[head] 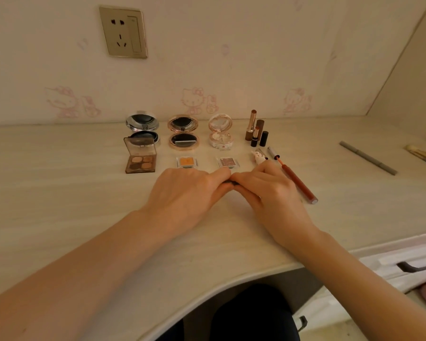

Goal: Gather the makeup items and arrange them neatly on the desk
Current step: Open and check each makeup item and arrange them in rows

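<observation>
Pale wood-grain desk (59, 193) carries all the makeup. Landmark: rose-gold round compact (183, 132), lid up, middle of the back row.

- Left hand (185, 190) and right hand (268, 190): in front of the compact, knuckles up, tips meeting. Fingers of both are curled in, pinching a small dark item (229, 183) between them. It is mostly hidden, so I can't tell what it is.
- Brown four-pan eyeshadow palette (140, 158): front-left of the compact, clear lid raised.
- Silver round compact (143, 129): left of it, open.
- White floral round compact (220, 132): right of it, open.
- Red-brown lip gloss tube (298, 180): front-right of the compact, lying flat beside the right hand.
- Grey pencil (368, 157): far right, well apart, lying flat.
- Cluster of upright lipsticks (256, 131): right of the compact, past the white one.
- Orange single pan (186, 161): just in front of the compact.
- Pink single pan (227, 162): front-right, near the fingertips.
</observation>
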### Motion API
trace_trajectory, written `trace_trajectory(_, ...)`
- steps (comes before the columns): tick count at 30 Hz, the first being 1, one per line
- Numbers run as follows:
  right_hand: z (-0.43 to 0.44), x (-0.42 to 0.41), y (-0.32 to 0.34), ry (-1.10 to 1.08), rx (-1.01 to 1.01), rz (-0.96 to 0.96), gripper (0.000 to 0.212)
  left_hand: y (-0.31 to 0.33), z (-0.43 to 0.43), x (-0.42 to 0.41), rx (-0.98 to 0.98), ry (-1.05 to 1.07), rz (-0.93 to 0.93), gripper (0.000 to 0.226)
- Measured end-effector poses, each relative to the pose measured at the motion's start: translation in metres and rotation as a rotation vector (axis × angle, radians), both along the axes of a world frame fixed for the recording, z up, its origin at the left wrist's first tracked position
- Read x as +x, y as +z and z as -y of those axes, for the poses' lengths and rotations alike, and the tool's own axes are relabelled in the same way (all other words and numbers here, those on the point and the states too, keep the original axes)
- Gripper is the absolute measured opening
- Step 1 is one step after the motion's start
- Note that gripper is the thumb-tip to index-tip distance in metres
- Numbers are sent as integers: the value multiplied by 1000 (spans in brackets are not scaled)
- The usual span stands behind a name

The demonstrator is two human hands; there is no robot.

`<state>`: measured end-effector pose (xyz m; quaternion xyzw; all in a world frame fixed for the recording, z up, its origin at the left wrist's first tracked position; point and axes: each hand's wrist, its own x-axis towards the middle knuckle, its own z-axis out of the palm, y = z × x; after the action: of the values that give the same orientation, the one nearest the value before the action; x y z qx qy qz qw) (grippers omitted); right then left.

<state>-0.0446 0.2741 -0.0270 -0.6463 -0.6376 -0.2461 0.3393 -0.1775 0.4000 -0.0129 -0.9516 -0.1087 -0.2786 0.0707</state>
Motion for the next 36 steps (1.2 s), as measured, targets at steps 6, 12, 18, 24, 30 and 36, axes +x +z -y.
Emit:
trace_trajectory(6,1,-1,-1,6,-22,31,17,1,-3,-1,-60,91,-114,41)
trace_trajectory(12,3,3,-1,-113,-30,-19,20,6,-1,-4,-166,62,-117,36)
trace_trajectory(18,2,4,0,-230,-91,-188,21,5,-3,-6,-265,2,1,18)
trace_trajectory(24,5,6,4,-326,-89,-352,22,-1,-10,-6,-427,27,97,13)
trace_trajectory(30,5,3,5,-313,-3,-364,21,-1,-11,-2,-481,16,256,20)
trace_trajectory(36,13,7,14,-239,88,-524,30,15,-4,5,-666,26,378,25)
